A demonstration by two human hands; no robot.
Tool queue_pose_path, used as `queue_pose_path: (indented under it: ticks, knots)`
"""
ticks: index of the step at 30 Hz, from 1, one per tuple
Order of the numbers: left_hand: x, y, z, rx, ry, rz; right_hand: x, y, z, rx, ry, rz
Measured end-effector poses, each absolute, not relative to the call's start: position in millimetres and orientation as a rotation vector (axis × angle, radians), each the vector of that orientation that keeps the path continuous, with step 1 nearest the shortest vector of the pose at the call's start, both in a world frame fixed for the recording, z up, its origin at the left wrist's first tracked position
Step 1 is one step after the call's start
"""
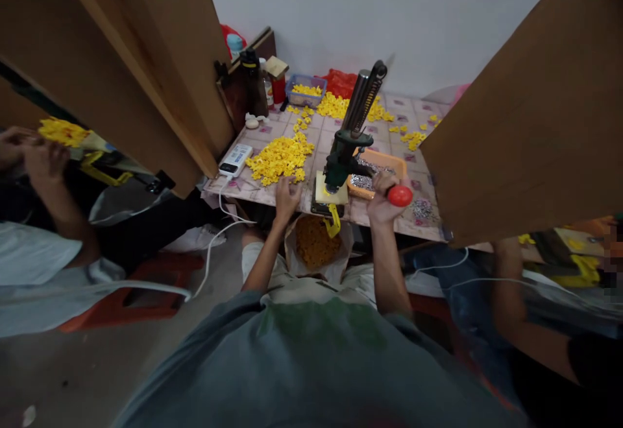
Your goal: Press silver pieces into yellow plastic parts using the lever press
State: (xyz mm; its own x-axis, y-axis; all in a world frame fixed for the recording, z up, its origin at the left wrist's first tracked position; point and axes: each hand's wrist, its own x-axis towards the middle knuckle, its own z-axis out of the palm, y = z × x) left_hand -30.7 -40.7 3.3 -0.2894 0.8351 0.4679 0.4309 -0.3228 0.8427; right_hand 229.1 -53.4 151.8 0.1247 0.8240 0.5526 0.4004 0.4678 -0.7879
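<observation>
My right hand is wrapped round the lever of a dark green hand press; the lever's red ball knob sticks out beside my fingers. My left hand is at the front edge of a heap of small yellow flower-shaped pieces, its thumb and fingers apart with nothing visible between them. Under the press ram lies a pale square block. A yellow clamp grips the table edge below it. Right behind my right hand stands an orange tray of small silvery parts.
A white power strip lies at the table's left, its cable hanging down. Further back are a blue tub and more yellow pieces. Brown partitions flank the table. Below is a lined container of yellow pieces. Other people sit either side.
</observation>
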Motion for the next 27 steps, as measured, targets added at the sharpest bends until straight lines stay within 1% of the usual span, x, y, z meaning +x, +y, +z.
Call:
queue_pose_path:
  ticks: [2, 5, 7, 9, 12, 14, 16, 20, 23, 27]
  knots:
    - [-49, -40, 0, 1.642, 1.797, 1.622, 232, -68, 145, -1.159, -1.398, 0.369]
    - [-67, -35, -2, 1.749, 1.87, 1.454, 250, -42, 146, -1.179, -1.403, 0.256]
    - [-70, -32, -2, 1.843, 1.836, 1.339, 270, -16, 139, -1.326, -1.517, 0.17]
    - [-69, -30, -3, 1.894, 1.804, 1.302, 290, 1, 121, -1.584, -1.609, 0.138]
    - [-67, -30, -6, 1.916, 1.746, 1.331, 307, 7, 90, -1.986, -1.725, 0.252]
    - [-67, -29, -8, 1.914, 1.72, 1.361, 310, 7, 78, -2.107, -1.84, 0.373]
    - [-68, -29, -7, 1.904, 1.72, 1.388, 312, 10, 76, -2.069, -1.965, 0.537]
    - [-57, -26, 0, 1.833, 1.714, 1.479, 322, 21, 82, -1.864, -2.084, 0.831]
    - [-33, -20, 6, 1.701, 1.559, 1.579, 328, 24, 84, -1.765, -2.081, 0.884]
    - [0, -7, 8, 1.593, 1.312, 1.557, 329, 19, 79, -1.698, -1.974, 0.834]
